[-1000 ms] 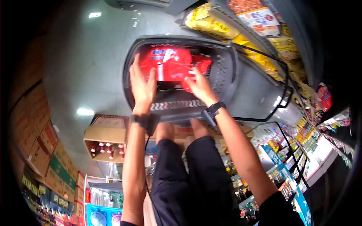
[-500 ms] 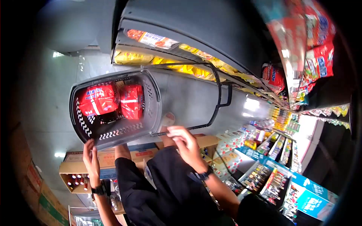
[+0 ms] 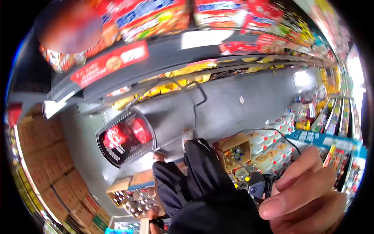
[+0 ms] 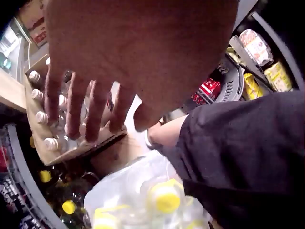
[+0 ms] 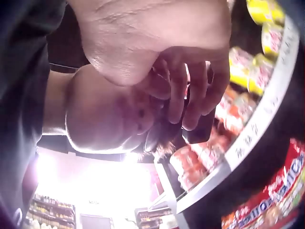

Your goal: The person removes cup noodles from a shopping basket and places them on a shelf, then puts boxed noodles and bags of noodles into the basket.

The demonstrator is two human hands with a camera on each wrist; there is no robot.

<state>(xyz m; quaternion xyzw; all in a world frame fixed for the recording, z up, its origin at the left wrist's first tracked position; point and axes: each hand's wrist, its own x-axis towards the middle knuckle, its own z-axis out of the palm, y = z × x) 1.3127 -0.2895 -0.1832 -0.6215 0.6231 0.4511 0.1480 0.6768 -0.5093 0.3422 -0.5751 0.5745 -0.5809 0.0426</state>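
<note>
My right hand (image 3: 307,195) is raised close in front of the head camera, large at the lower right. Its fingers are loosely bent with nothing seen between them; in the right wrist view the right hand (image 5: 162,52) is beside the person's head, fingertips by a dark block (image 5: 202,126). Low at my side, the left hand (image 4: 138,57) hangs with fingers extended and holds nothing. It overlaps a carton (image 4: 71,155) of white-capped bottles in its wrist view. On the floor stands a dark shopping basket (image 3: 102,150) containing red packets (image 3: 117,134), its handle (image 3: 200,95) folded out sideways.
A shelf (image 3: 159,54) with red packs above and yellow packs below runs along the far side. Stacked brown cartons (image 3: 43,144) line the left. Bottles and a blue-fronted display (image 3: 327,138) stand at the right. Clear jugs with yellow caps (image 4: 167,198) are below the left hand.
Both hands have come away from the basket, which stays on the floor with the red packets. The right hand has risen to the head, the left has dropped. The view has pulled back and up.
</note>
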